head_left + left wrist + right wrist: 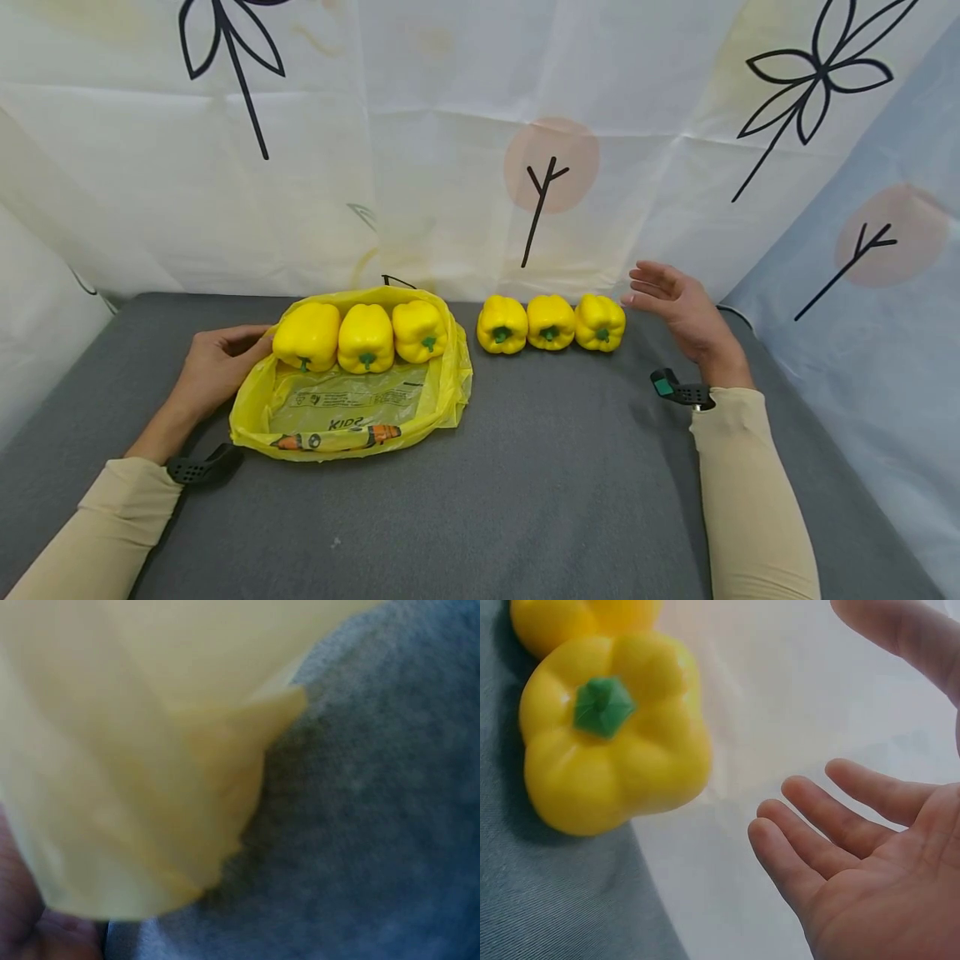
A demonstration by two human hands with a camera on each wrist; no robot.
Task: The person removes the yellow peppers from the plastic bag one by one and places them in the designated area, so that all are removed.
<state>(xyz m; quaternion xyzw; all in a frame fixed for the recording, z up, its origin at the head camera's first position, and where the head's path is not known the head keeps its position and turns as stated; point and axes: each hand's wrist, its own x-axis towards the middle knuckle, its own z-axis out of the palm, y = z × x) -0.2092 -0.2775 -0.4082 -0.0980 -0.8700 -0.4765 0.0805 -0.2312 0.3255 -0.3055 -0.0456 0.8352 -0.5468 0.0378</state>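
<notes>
A yellow plastic bag (450,400) lies spread wide on the grey table, with three yellow bell peppers (365,337) in a row along its far side. At its left rim, my left hand (213,371) holds the plastic; the fingertips are partly hidden there. The left wrist view is blurred and filled mostly by the bag (135,787). Three more yellow bell peppers (551,322) stand in a row right of the bag, green stems facing me. My right hand (686,317) is raised just right of the last pepper (615,765), fingers spread and apart from it.
The grey table (495,517) reaches back to a white patterned cloth (435,167), which hangs close behind the peppers. Another bluish cloth (877,333) hangs along the right side. Each wrist wears a black strap (678,390).
</notes>
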